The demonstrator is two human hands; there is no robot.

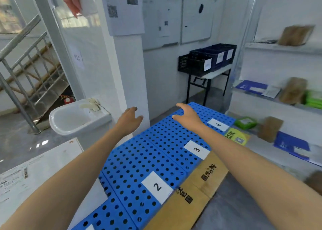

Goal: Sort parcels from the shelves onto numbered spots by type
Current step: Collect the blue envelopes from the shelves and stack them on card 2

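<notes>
Blue perforated pallets [139, 161] lie in a row on the floor, with white labels 2 [157, 186], 3 [196, 149] and 4 [218, 124]. My left hand [129, 119] and my right hand [187, 115] reach out over the far pallets, fingers relaxed, holding nothing. Shelves [278, 48] on the right carry brown parcels [294, 35], blue envelopes [251, 87] and green packs [313, 99]. A green pack [245, 123] and a yellow-green packet [237, 136] lie beside spot 4.
Flattened cardboard [196, 191] lies along the pallets' right edge. A white sink [76, 118] stands at the left by a pillar [129, 72]. Dark crates [207, 58] sit on a folding table at the back. A white box [34, 174] is at lower left.
</notes>
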